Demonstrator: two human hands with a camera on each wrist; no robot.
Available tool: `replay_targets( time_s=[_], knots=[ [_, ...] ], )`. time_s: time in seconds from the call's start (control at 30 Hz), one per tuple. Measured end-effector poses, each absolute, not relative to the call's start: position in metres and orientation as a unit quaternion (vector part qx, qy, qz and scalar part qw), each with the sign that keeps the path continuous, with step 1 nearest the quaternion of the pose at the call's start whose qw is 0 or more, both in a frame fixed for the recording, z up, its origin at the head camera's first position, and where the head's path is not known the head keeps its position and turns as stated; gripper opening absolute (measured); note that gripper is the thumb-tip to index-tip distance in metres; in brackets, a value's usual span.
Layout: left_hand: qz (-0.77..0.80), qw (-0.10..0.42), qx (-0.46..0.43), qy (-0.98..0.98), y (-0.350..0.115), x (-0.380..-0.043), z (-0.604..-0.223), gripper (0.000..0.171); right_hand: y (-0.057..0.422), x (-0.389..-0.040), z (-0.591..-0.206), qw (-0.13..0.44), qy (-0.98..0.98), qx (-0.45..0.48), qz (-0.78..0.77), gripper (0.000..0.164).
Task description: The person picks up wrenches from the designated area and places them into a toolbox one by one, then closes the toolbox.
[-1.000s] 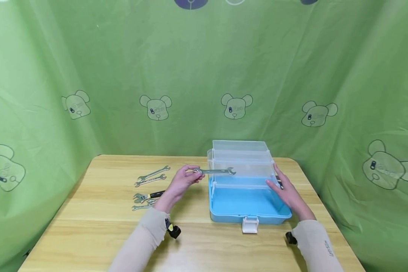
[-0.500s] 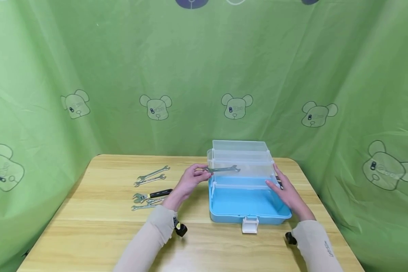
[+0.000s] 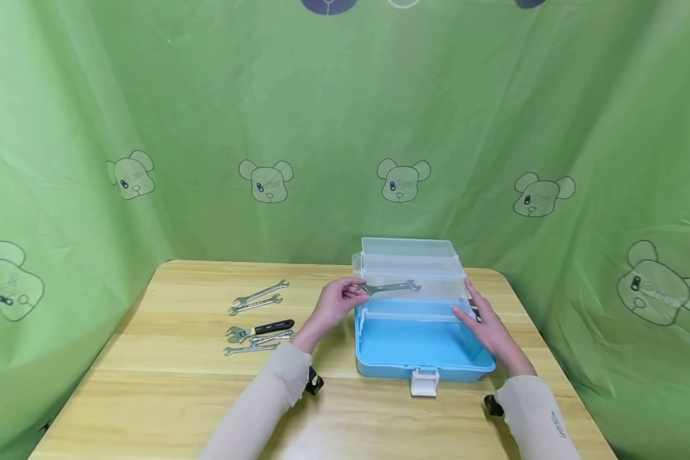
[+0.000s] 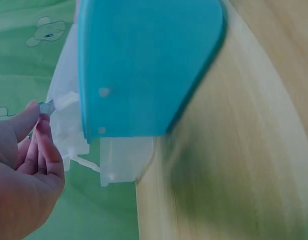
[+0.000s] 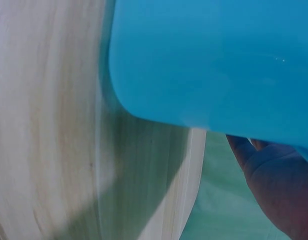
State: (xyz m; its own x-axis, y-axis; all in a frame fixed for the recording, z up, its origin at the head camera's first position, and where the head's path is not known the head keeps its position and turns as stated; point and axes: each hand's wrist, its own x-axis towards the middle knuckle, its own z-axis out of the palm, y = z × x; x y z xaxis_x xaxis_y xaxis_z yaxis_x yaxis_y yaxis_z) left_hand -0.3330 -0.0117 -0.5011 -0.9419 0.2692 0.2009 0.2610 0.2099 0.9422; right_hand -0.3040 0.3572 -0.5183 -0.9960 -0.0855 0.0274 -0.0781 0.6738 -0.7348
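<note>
My left hand [image 3: 335, 308] pinches one end of a silver open-end wrench [image 3: 392, 287], its free end pointing right in front of clear stepped trays [image 3: 407, 247]. These trays belong to an opened light-blue toolbox [image 3: 388, 369] on the right half of the table. In the left wrist view, the fingertips hold the wrench tip [image 4: 46, 107] near the toolbox's blue side [image 4: 154, 65]. My right hand [image 3: 491, 331] holds the toolbox's right side, thumb over the edge and fingers along the outside. In the right wrist view, that blue wall hides most of its fingers.
On the table's left lie two open-end wrenches [image 3: 260, 292], an adjustable wrench [image 3: 273, 327] with a black handle, and several smaller wrenches [image 3: 252, 349]. The toolbox's white latch [image 3: 423, 382] hangs down in front. A green curtain [image 3: 333, 102] surrounds the wooden table [image 3: 167, 383].
My left hand has moved right with the wrench, bringing it farther across the front of the clear trays. The right hand stays at the toolbox's side.
</note>
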Motion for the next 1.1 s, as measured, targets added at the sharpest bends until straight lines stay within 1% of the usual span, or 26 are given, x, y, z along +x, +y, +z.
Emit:
replay_targets(
  time_s=[0.33, 0.57, 0.73, 1.1],
  knots=[
    [0.562, -0.019, 0.182, 0.807, -0.002, -0.341, -0.502, 0.039, 0.356, -0.304, -0.517, 0.005, 0.915, -0.045, -0.402, 0.085],
    [0.518, -0.056, 0.202, 0.829, 0.002, -0.345, -0.506, 0.037, 0.355, -0.302, -0.516, 0.008, 0.918, -0.039, -0.395, 0.086],
    [0.476, -0.073, 0.214, 0.850, 0.006, -0.347, -0.507, 0.035, 0.356, -0.301, -0.515, 0.009, 0.918, -0.034, -0.394, 0.085],
    [0.446, -0.081, 0.198, 0.869, 0.010, -0.346, -0.505, 0.032, 0.356, -0.303, -0.518, 0.005, 0.917, -0.043, -0.397, 0.086]
  ],
)
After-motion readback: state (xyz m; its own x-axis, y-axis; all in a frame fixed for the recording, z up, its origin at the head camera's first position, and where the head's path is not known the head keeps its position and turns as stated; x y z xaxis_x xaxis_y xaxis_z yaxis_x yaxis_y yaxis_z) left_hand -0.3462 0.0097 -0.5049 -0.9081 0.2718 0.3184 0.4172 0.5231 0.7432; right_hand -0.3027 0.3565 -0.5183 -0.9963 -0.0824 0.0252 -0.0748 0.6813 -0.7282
